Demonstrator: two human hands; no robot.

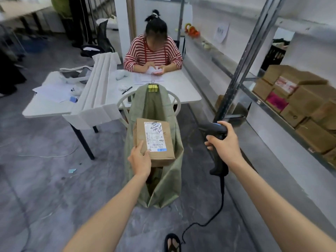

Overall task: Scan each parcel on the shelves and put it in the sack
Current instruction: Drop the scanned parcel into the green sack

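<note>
Left hand point(139, 159) holds parcel point(153, 140) over sack point(163, 188); right hand point(224, 144) grips scanner point(217, 142).

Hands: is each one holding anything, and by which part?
The left hand grips the parcel by its near left corner; right hand grips the scanner by its handle.

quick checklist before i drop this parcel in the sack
1. Grip: ok, the left hand grips the parcel at its near corner.
2. Position: ok, the parcel is above the sack, at its open mouth.
3. Sack held open: ok, a yellow clip pins its top edge up.
4. Label scanned: cannot tell; the label faces up, and the right hand holds the scanner.
5. Cable: ok, it hangs right of the sack.
6. Room inside: cannot tell, the parcel hides most of the opening.
</note>
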